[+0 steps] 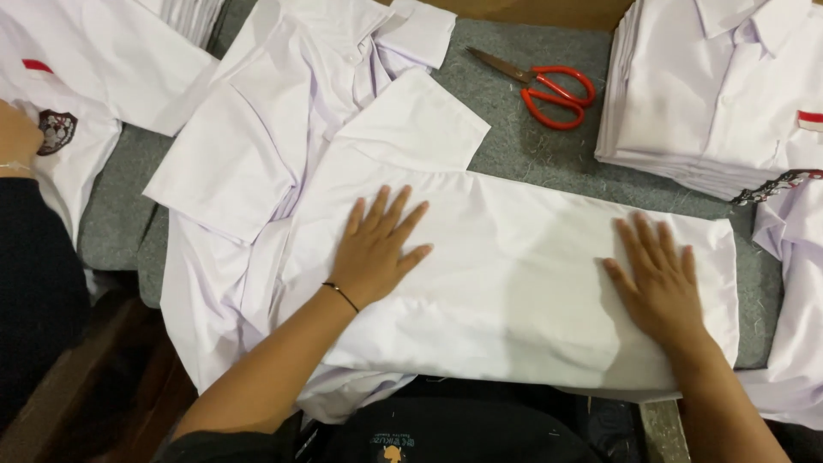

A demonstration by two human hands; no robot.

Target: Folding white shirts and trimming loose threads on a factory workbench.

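Head view shows me a grey felt-covered table [531, 154] with white shirts across most of it. The largest thing in hand is the white shirt [514, 283] spread flat along the near edge, its body folded into a long band running left to right, one short sleeve [416, 124] turned back above it. More loose shirts [257, 146] lie bunched under and beside it at the left. At the right, well apart from my hands, stands a neat stack of folded shirts [703, 94] with a red-and-white patch showing on the top one.

My left hand [373, 249] lies open, palm down, fingers spread on the left part of the band; my right hand [656, 279] lies the same way, flat and empty, near its right end. Neither grips anything.

I judge this as the smoothing step between folds (the cloth looks nearly free of creases). The next move, as I read it, calls for taking one end and bringing it over evenly, keeping the edges aligned.

Red-handled scissors [549, 90] rest on the felt beyond. Another person's hand [15, 137] shows at the far left.
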